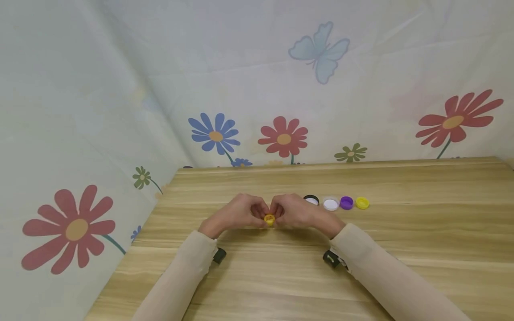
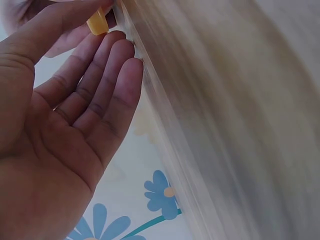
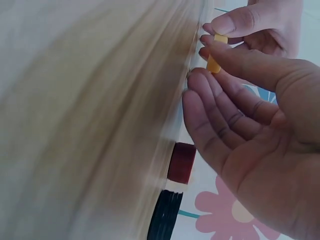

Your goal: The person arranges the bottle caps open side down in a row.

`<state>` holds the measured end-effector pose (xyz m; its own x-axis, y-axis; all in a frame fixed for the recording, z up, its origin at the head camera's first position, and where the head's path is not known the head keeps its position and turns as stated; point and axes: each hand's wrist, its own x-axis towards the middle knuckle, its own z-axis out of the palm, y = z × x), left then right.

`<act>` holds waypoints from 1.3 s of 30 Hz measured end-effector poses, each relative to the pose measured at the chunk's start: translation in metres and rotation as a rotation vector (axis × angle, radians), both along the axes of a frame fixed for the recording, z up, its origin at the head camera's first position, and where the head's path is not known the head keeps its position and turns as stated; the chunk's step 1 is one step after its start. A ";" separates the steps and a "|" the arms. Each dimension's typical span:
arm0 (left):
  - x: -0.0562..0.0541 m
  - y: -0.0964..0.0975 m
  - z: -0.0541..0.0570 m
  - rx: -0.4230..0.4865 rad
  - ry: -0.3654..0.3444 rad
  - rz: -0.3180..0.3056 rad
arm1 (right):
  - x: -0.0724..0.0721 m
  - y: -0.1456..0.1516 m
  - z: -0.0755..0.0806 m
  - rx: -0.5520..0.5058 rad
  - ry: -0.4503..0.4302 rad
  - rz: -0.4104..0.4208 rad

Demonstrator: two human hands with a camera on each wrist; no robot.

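Note:
In the head view a small yellow bottle cap point(image 1: 269, 219), with dark print on its top, sits between my two hands just over the table. My left hand point(image 1: 245, 209) pinches one side of it with thumb and fingertips. Opposite, the thumb and fingers of my right hand point(image 1: 295, 209) pinch the other side. Both wrist views show the cap's smooth side wall point(image 2: 98, 22) at the fingertips, the other fingers loosely bent beside the wooden surface.
Right of my right hand, a black-rimmed cap point(image 1: 311, 200), a whitish cap point(image 1: 330, 204), a purple cap point(image 1: 346, 203) and another yellow cap point(image 1: 362, 203) lie in a row. A dark red cap point(image 3: 182, 162) shows in the right wrist view. Flowered cloth point(image 1: 249, 80) hangs behind the table point(image 1: 265, 285).

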<state>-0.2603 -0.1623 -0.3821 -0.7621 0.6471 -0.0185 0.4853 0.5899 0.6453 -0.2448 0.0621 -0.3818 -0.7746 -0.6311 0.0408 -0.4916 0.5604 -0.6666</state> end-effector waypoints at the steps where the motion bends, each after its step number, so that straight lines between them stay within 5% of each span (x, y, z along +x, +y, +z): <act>1: 0.000 0.000 0.000 0.000 -0.002 0.000 | 0.000 -0.001 0.000 0.002 0.004 -0.003; 39: 0.000 0.000 -0.001 -0.074 -0.002 -0.017 | 0.009 -0.013 0.000 0.091 0.003 -0.093</act>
<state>-0.2603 -0.1628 -0.3830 -0.7509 0.6568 -0.0689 0.4942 0.6280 0.6012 -0.2358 0.0492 -0.3818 -0.8301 -0.5575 -0.0113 -0.4362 0.6619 -0.6096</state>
